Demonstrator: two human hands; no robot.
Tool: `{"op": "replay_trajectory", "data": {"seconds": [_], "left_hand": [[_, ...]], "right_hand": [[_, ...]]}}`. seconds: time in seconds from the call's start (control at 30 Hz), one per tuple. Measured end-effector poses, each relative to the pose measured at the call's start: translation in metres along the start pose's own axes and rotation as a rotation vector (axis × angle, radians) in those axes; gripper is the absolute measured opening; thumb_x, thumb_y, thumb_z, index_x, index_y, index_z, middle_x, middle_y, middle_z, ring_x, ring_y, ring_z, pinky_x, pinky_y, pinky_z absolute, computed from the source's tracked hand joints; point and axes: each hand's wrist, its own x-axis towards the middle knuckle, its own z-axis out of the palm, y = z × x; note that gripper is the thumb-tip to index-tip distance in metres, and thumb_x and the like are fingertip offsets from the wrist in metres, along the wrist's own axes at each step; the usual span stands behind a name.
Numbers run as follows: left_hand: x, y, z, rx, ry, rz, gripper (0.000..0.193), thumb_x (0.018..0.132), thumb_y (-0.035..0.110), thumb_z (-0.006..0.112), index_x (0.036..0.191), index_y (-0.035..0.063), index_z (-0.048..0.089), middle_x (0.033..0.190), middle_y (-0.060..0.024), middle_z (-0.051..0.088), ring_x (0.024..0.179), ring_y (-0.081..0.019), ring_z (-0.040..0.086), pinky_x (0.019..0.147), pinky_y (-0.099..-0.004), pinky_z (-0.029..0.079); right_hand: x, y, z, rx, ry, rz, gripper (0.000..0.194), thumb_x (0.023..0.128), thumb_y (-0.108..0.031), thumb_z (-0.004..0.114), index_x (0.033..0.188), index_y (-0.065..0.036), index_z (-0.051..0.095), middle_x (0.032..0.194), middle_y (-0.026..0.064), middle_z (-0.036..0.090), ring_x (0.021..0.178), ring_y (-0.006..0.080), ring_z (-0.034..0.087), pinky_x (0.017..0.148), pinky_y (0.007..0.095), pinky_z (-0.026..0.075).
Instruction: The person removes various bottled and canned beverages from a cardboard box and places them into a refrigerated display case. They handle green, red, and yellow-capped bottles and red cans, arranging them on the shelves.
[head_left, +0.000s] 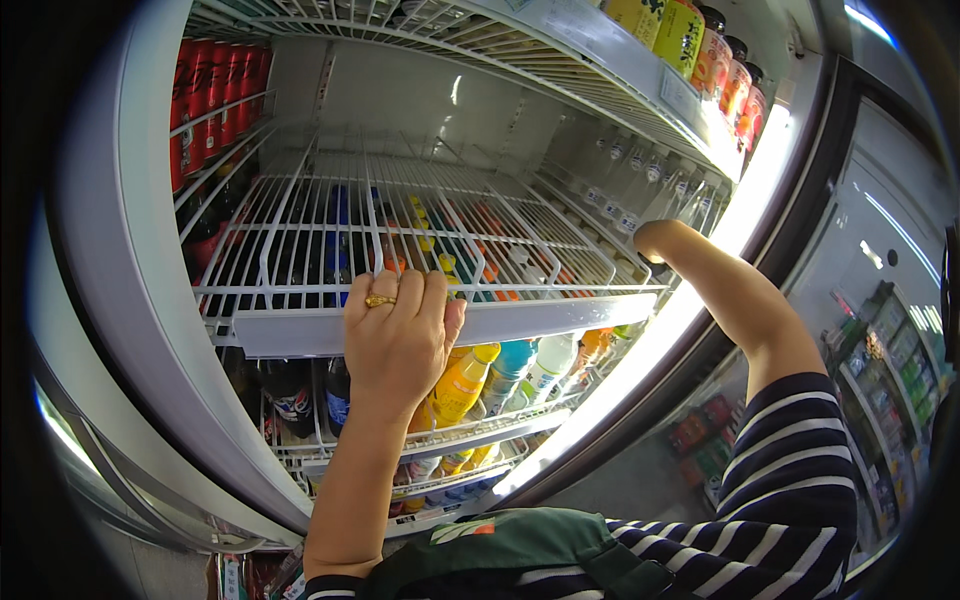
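My left hand, with a gold ring, curls its fingers over the front edge of a white wire shelf inside a drinks refrigerator. Below the fingers runs the shelf's pale label strip. Bottles on the shelf beneath show through the wires. My right hand is bent down at the wire shelf's right front corner, beside the lit door frame. Its fingers are mostly hidden behind the wrist, so what they touch cannot be seen. Near it, clear bottles stand along the right wall.
Red cans stand in a row at the left. Above hangs another wire shelf with tea bottles at its front. A yellow bottle and other drinks fill the lower shelf. The glass door stands at the right.
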Motion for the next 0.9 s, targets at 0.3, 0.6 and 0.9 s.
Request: {"op": "replay_trajectory", "data": {"seconds": [0.3, 0.6, 0.9], "left_hand": [[0.0, -0.001, 0.001, -0.024, -0.028, 0.002, 0.018, 0.068, 0.021, 0.066, 0.079, 0.0097, 0.056, 0.071, -0.0018, 0.049, 0.072, -0.019, 0.047, 0.074, -0.0345, 0.038], [0.002, -0.001, 0.003, 0.072, -0.055, 0.01, 0.023, 0.068, 0.028, 0.064, 0.081, 0.0095, 0.058, 0.073, -0.0019, 0.049, 0.072, -0.0175, 0.046, 0.075, -0.034, 0.038], [0.004, 0.002, 0.006, 0.202, -0.039, 0.009, 0.029, 0.079, 0.036, 0.046, 0.075, 0.0119, 0.061, 0.069, -0.0006, 0.051, 0.065, -0.0162, 0.046, 0.074, -0.034, 0.037]], "right_hand": [[-0.059, -0.006, -0.043, 0.908, 0.046, 0.164, 0.025, 0.075, -0.006, 0.055, 0.094, 0.011, 0.056, 0.093, 0.021, 0.058, 0.074, 0.0312, 0.062, 0.052, 0.0363, 0.058], [0.065, -0.017, -0.07, 0.367, 0.367, 0.022, 0.022, 0.071, -0.016, 0.061, 0.084, 0.002, 0.066, 0.085, 0.0179, 0.064, 0.077, 0.0321, 0.06, 0.066, 0.0412, 0.048], [0.246, 0.008, -0.137, 0.272, 0.316, 0.065, 0.031, 0.084, -0.024, 0.053, 0.089, 0.006, 0.062, 0.095, 0.0195, 0.059, 0.078, 0.0308, 0.057, 0.067, 0.0428, 0.043]]}}
